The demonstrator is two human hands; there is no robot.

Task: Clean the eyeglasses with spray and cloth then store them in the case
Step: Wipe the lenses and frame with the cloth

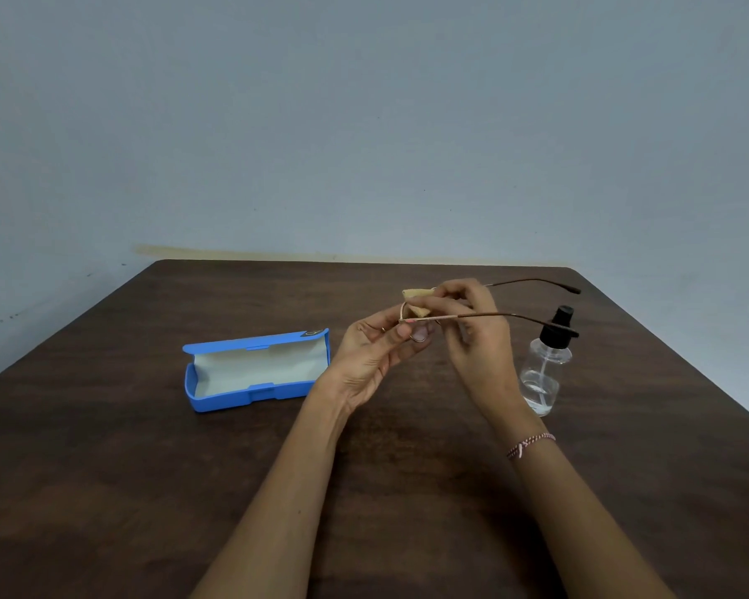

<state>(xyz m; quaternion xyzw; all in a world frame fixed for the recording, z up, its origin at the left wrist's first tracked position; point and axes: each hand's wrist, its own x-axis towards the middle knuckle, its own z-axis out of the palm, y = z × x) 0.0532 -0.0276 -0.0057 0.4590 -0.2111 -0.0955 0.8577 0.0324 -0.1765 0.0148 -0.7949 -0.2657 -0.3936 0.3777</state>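
Above the middle of the table I hold thin brown-framed eyeglasses [515, 315], their arms unfolded and pointing right. My left hand [375, 345] pinches the frame at the lens end. My right hand [472, 330] pinches a small beige cloth [416, 301] against a lens. The lenses are mostly hidden by my fingers. A clear spray bottle [543, 367] with a black pump top stands upright just right of my right hand. An open blue case [256, 369] with pale lining lies on the table to the left of my hands.
The dark wooden table [148, 490] runs to a far edge against a pale blue-grey wall [364, 123]. Its right edge slants down past the bottle. A braided bracelet [530, 443] sits on my right wrist.
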